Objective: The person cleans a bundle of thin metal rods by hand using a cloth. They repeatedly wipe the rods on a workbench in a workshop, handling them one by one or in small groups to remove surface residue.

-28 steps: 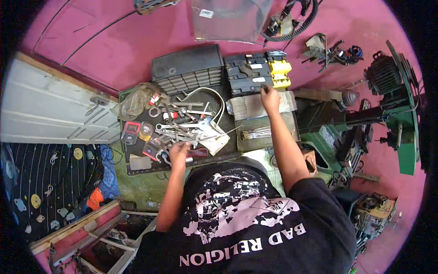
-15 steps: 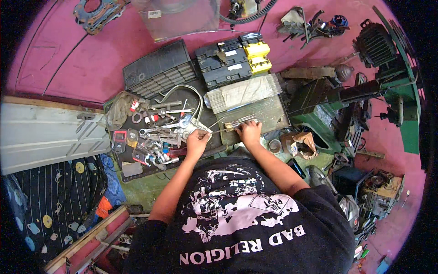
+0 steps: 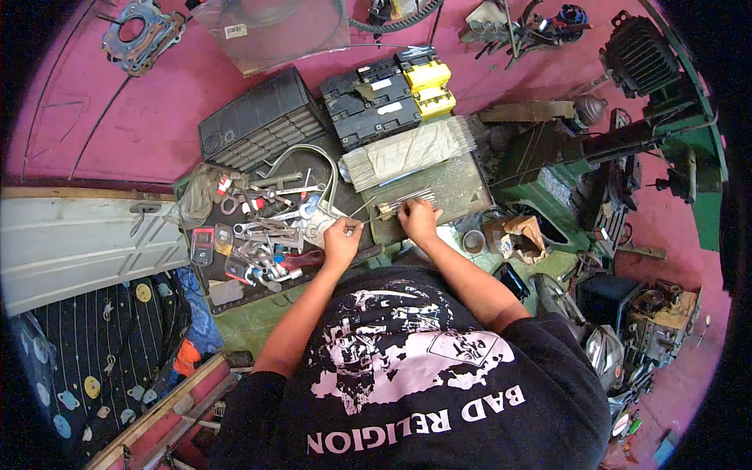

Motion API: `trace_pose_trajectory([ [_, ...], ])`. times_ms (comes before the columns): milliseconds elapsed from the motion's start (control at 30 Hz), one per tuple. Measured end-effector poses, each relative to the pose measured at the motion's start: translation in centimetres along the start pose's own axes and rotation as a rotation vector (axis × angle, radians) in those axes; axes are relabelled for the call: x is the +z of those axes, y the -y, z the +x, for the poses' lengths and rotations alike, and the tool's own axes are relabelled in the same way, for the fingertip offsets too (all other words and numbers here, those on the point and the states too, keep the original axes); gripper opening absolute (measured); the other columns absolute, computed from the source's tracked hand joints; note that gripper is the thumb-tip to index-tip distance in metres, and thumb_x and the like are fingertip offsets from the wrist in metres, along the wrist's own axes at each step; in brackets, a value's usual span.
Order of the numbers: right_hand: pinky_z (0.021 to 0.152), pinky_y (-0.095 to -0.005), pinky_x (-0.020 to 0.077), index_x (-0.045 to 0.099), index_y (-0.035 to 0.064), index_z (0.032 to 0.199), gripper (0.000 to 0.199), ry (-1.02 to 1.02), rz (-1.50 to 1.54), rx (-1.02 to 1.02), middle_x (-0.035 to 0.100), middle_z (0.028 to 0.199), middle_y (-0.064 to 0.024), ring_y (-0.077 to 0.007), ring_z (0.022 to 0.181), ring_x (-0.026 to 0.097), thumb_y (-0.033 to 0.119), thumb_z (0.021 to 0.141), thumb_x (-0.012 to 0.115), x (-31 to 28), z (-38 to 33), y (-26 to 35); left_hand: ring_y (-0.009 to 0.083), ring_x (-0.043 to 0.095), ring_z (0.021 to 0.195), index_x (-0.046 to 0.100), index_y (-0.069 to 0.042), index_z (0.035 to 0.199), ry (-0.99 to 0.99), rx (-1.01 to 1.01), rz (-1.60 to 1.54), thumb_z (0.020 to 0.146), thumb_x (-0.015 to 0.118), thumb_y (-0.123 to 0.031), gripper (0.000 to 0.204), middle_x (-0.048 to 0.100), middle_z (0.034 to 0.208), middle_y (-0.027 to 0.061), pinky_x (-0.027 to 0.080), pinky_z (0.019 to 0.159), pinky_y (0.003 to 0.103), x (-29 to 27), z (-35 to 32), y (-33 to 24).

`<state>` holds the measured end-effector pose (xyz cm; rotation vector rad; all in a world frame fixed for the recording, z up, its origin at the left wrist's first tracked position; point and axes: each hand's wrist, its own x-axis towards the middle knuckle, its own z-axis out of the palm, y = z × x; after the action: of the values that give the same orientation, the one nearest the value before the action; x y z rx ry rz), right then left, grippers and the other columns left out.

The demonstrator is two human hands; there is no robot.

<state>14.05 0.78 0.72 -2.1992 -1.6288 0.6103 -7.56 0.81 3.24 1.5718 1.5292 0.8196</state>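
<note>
Here, your right hand (image 3: pixel 421 219): over the near right part of the tabletop (image 3: pixel 372 257), grip narrow, fingers bent against the bundle of thin rods (image 3: pixel 388 209); you cannot tell whether they close round it.
Bundle of thin rods: on the flat greenish sheet (image 3: pixel 464 190), inward from the tabletop's near edge; its brassy end points left, and its paler lengths run beyond your fingers.
Your left hand (image 3: pixel 342 241): at the middle of the near edge, left of the bundle and apart from it, grip narrow with fingers curled; whether anything lies between thumb and finger is too small to tell.
White paper (image 3: pixel 319 225): just beyond your left hand, partly covered by it.
Wrapped pack of rods (image 3: pixel 411 153): on the right half, between the bundle and the far edge, bare ends showing at both sides.
Batteries: along the far edge, the black ones (image 3: pixel 372 110) left of the yellow ones (image 3: pixel 431 90).
Slatted black box (image 3: pixel 258 121): toward the far left corner.
Curved pale strip (image 3: pixel 334 168): arching between box and pack.
Metal spanners (image 3: pixel 286 229): heaped across the left half.
Red-handled tool (image 3: pixel 304 259): by the near edge, left of your left hand.
Red-and-black meter (image 3: pixel 202 245): at the left edge.
</note>
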Motion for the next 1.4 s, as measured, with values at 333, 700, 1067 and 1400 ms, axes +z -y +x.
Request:
trace_pose_trajectory([
  [333,0.086,-0.0528,0.0356,0.075,0.0111,0.091,0.023,-0.02,-0.161,-0.134,0.063,0.105,-0.0113,-0.0293,0.104,0.059,0.029,0.077,0.072,-0.3,0.6,0.6,0.0267,0.069,0.069,0.073,0.0,0.085,0.076,0.001,0.112,0.079,0.079,-0.013,0.015,0.072,0.077,0.0159,0.052,0.066,0.036,3.7,3.3,2.4],
  [700,0.092,-0.0504,0.0359,0.068,0.014,0.11,0.027,-0.011,-0.335,-0.524,0.064,0.108,-0.0058,-0.0248,0.108,0.055,0.025,0.085,0.064,0.0,0.5,2.4,0.0404,0.063,0.086,0.07,-0.008,0.101,-0.122,0.023,0.452,0.084,0.067,-0.011,0.018,0.067,0.083,0.0153,0.051,0.079,0.048,0.7,-0.3,3.3],
  [1067,0.101,-0.0494,0.0343,0.075,0.0127,0.091,0.022,0.28,-0.666,-0.928,0.069,0.101,-0.0031,-0.0229,0.112,0.055,0.02,0.087,0.055,3.6,3.1,7.0,0.0337,0.061,0.095,0.069,-0.017,0.114,-0.071,0.165,0.623,0.082,0.068,-0.016,0.032,0.063,0.099,0.0145,0.05,0.085,0.046,-2.0,-2.8,4.3],
  [1400,0.093,-0.0503,0.0379,0.075,0.0225,0.1,0.019,0.402,-0.48,-1.095,0.068,0.106,0.0011,-0.0234,0.11,0.055,0.024,0.086,0.062,-2.8,5.3,9.4,0.0267,0.068,0.085,0.076,-0.002,0.099,-0.19,0.034,0.047,0.085,0.072,-0.012,0.018,0.073,0.092,0.0149,0.051,0.081,0.037,-5.1,-4.5,2.7],
])
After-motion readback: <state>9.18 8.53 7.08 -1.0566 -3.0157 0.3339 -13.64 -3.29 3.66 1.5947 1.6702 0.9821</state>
